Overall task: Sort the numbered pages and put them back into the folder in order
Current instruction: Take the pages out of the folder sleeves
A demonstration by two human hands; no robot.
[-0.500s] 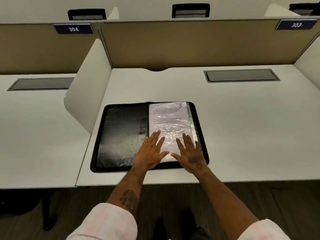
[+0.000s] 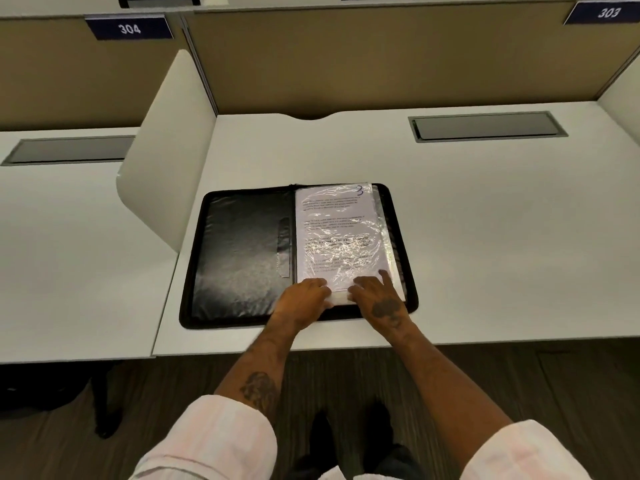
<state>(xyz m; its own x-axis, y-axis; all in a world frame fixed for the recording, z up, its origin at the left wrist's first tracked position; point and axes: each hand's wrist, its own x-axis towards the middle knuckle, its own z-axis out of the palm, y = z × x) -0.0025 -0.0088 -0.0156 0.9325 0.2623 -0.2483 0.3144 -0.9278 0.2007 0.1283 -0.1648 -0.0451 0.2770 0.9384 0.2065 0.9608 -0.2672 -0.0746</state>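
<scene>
page 3 (image 2: pixel 332 230) is sleeved on the right side of the open folder (image 2: pixel 242 251), left hand (image 2: pixel 301 301) pinching its bottom edge, right hand (image 2: pixel 379 301) curled beside it (can't tell if gripping), so I'd pull slow and straight, no creasing

The folder (image 2: pixel 242 258) is black, and its white page (image 2: pixel 332 230) carries dark print and a blue-purple 3. The table (image 2: pixel 485 220) is white, the partition (image 2: pixel 381 64) tan, the sleeves (image 2: pixel 214 441) pale pink with faint stripes.
</scene>
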